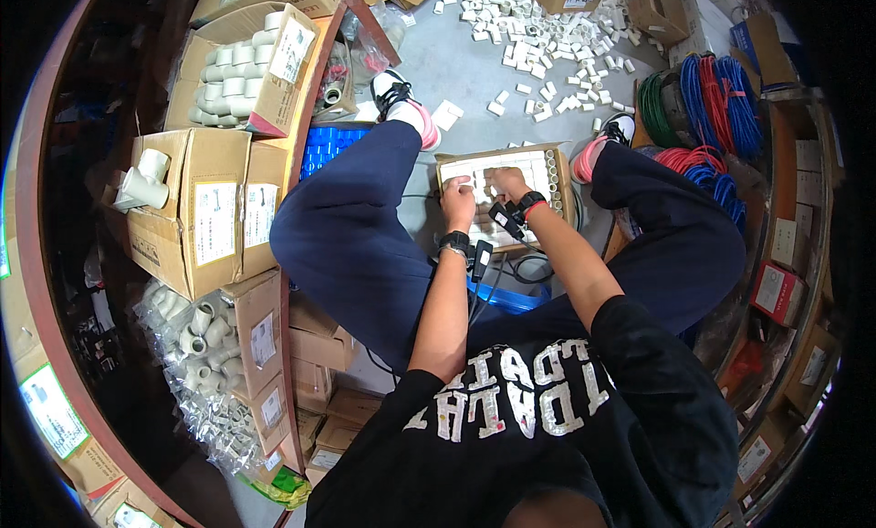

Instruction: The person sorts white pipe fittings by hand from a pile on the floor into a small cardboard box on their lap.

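Observation:
Between my feet sits an open cardboard box, filled with tight rows of white plastic pipe couplings. Along its right side a column of the couplings shows open round ends. My left hand is over the left part of the rows, fingers bent inward. Close by on the right, my right hand reaches down onto the middle rows with curled fingers. Its fingertips touch or nearly touch the couplings; whether either hand grips one is hidden. Both wrists wear black straps with small cabled devices.
Loose white couplings lie spread over the grey floor ahead. Left, a shelf holds cartons of pipe tees and bagged fittings. At right are coils of blue cable and red cable. A black cable loops near the box.

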`<state>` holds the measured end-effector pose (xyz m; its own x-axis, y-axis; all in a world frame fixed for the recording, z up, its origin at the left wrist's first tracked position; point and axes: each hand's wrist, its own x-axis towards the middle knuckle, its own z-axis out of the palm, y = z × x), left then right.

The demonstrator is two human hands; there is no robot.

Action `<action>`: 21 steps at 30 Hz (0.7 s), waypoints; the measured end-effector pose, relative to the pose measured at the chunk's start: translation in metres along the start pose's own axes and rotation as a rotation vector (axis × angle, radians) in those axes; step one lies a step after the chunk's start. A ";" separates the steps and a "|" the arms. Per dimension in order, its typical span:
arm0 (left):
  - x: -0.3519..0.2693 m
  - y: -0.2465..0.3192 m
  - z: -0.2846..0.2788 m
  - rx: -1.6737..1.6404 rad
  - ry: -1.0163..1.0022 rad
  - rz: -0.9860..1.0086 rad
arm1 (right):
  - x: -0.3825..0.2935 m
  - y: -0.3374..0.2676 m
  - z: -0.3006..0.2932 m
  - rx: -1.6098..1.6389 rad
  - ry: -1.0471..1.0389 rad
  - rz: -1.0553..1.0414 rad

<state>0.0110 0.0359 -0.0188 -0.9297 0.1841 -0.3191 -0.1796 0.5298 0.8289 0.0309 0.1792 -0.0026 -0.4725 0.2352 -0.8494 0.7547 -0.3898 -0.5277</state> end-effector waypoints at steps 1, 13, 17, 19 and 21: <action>0.000 0.001 -0.001 0.014 -0.001 0.003 | 0.001 0.002 -0.001 0.135 0.005 0.031; -0.014 0.035 -0.013 0.105 0.032 0.014 | -0.015 -0.003 -0.001 -0.061 0.090 -0.223; -0.013 0.037 -0.008 0.131 0.022 0.007 | -0.003 0.003 -0.007 -0.071 0.098 -0.223; -0.012 0.035 -0.008 0.128 0.024 -0.001 | -0.002 0.005 -0.005 -0.007 0.018 -0.215; -0.012 0.033 -0.010 0.126 0.029 -0.010 | -0.006 0.002 -0.008 -0.052 0.002 -0.201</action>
<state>0.0128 0.0429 0.0173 -0.9373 0.1555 -0.3118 -0.1482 0.6320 0.7607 0.0392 0.1838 0.0011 -0.6152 0.3049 -0.7270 0.6681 -0.2881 -0.6861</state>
